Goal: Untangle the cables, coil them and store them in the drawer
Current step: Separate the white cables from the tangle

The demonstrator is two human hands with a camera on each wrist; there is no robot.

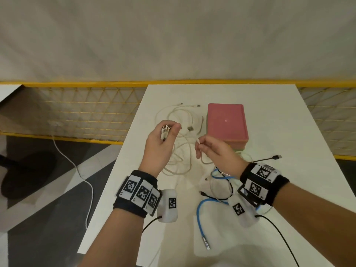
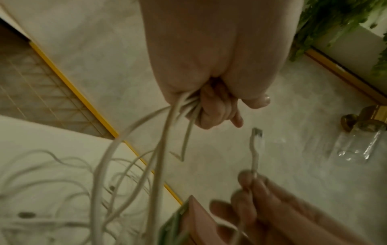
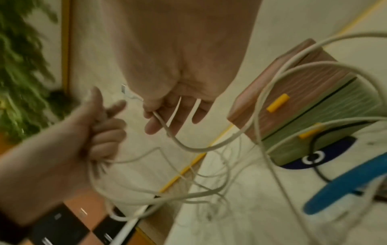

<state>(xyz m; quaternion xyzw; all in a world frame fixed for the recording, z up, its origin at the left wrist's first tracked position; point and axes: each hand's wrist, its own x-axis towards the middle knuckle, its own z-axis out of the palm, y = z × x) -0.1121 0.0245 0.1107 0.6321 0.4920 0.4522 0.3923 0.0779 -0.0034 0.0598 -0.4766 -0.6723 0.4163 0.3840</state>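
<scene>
A tangle of white cables (image 1: 181,130) lies on the white table (image 1: 269,189), partly lifted. My left hand (image 1: 167,132) grips several white cable ends with their plugs, its fingers (image 2: 211,107) curled round the bundle (image 2: 184,106). To its right, my right hand (image 1: 200,147) pinches one white cable (image 3: 167,129) just below its plug (image 2: 257,134). The pink drawer box (image 1: 226,124) stands behind my right hand; its pink and green drawers (image 3: 310,106) with yellow handles are closed. Blue (image 1: 200,212) and black (image 1: 269,158) cables lie tangled near my right wrist.
A yellow mesh fence (image 1: 86,112) runs beyond the table's far and left edges. One white cable (image 1: 84,180) trails across the floor at the left. Black leads run from both wrist cameras over the table's near part. Green plants (image 3: 21,66) stand further off.
</scene>
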